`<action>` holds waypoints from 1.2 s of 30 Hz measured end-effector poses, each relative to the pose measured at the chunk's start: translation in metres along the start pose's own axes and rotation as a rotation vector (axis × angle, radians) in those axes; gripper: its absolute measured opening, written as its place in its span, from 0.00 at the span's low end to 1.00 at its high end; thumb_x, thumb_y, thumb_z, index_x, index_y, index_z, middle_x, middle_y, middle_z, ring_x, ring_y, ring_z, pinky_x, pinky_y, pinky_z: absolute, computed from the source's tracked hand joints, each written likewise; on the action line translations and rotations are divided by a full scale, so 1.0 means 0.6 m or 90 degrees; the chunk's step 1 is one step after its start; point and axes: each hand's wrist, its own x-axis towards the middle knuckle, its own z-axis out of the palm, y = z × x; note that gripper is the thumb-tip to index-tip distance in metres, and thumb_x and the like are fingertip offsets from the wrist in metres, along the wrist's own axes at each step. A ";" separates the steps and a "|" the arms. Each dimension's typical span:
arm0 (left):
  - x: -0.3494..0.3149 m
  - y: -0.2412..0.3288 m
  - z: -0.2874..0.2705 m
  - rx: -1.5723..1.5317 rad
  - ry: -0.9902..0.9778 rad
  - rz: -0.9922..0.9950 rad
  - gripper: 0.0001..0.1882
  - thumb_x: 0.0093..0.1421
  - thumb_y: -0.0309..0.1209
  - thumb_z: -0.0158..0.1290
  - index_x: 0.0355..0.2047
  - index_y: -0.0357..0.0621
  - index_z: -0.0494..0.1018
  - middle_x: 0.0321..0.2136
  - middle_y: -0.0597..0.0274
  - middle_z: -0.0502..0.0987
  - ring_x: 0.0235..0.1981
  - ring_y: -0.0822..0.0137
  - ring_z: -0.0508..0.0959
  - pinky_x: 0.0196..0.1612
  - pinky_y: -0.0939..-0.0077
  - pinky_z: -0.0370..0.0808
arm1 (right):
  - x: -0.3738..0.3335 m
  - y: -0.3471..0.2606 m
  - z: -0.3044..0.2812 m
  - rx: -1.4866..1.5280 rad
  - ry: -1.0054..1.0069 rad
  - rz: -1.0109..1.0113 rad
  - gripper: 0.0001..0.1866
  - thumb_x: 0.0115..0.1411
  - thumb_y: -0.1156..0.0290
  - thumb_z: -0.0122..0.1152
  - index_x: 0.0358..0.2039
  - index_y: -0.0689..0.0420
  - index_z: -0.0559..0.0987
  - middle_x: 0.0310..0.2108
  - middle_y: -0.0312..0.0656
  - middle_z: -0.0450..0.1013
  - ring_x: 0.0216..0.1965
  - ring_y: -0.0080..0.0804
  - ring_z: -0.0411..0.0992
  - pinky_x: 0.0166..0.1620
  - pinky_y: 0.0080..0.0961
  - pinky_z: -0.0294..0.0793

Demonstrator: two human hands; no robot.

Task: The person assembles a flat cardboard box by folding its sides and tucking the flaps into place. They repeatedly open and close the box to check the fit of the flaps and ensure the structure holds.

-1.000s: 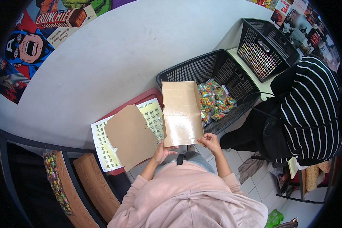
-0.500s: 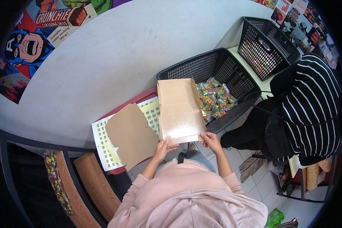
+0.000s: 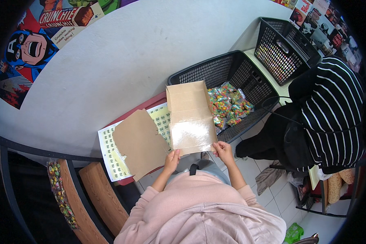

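Note:
Between both hands I hold a brown cardboard box [image 3: 191,110], spread open with its lid part pointing away from me and a glossy inside. My left hand [image 3: 173,161] grips its near left corner. My right hand [image 3: 223,151] pinches the near right corner. Left of the box lies a torn piece of brown cardboard [image 3: 140,142] on printed label sheets [image 3: 111,152]. Right behind the box, small clear bags of colourful sweets [image 3: 231,102] lie in a large black plastic basket [image 3: 191,76], partly hidden by the box.
A second black basket [image 3: 278,51] stands at the far right. A person in a striped top [image 3: 333,110] bends close on my right. At lower left, wooden shelves [image 3: 103,195] hold a strip of bagged sweets [image 3: 61,191]. A grey cloth [image 3: 268,178] lies on the tiled floor.
The box has shifted slightly, and its sides and near edge have been folded up a little. My left fingers, stretched out before, are now curled at the corner.

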 end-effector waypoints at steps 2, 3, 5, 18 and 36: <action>-0.002 0.004 0.000 0.017 0.013 0.019 0.20 0.59 0.46 0.39 0.20 0.43 0.65 0.13 0.69 0.65 0.13 0.80 0.63 0.17 0.85 0.61 | -0.001 0.001 0.002 -0.005 0.001 -0.034 0.10 0.55 0.66 0.52 0.22 0.60 0.73 0.14 0.34 0.68 0.12 0.14 0.64 0.14 0.10 0.59; -0.002 0.006 0.000 0.026 0.020 0.029 0.20 0.59 0.46 0.39 0.20 0.43 0.65 0.14 0.69 0.65 0.13 0.79 0.63 0.17 0.84 0.61 | -0.001 0.000 0.004 -0.009 0.005 -0.058 0.11 0.55 0.66 0.52 0.21 0.59 0.72 0.13 0.34 0.68 0.11 0.14 0.63 0.14 0.10 0.58; -0.004 0.009 0.000 0.015 0.037 0.035 0.20 0.59 0.45 0.39 0.21 0.43 0.66 0.13 0.68 0.65 0.13 0.79 0.63 0.17 0.83 0.61 | -0.001 -0.006 0.006 -0.011 -0.003 -0.051 0.12 0.55 0.65 0.52 0.20 0.58 0.71 0.12 0.35 0.67 0.10 0.14 0.62 0.13 0.10 0.58; 0.000 -0.033 -0.007 -0.270 0.002 -0.014 0.16 0.58 0.44 0.40 0.33 0.43 0.66 0.16 0.67 0.66 0.16 0.77 0.64 0.18 0.84 0.61 | 0.015 -0.039 -0.004 0.014 -0.096 0.014 0.10 0.55 0.66 0.52 0.25 0.60 0.71 0.15 0.37 0.70 0.13 0.16 0.64 0.17 0.11 0.62; 0.015 0.005 0.059 -0.362 0.087 -0.076 0.16 0.58 0.35 0.43 0.41 0.37 0.62 0.34 0.57 0.69 0.33 0.67 0.71 0.34 0.74 0.70 | 0.069 -0.069 0.019 -0.188 -0.177 -0.052 0.43 0.40 0.60 0.65 0.52 0.65 0.55 0.31 0.46 0.68 0.24 0.26 0.70 0.25 0.19 0.69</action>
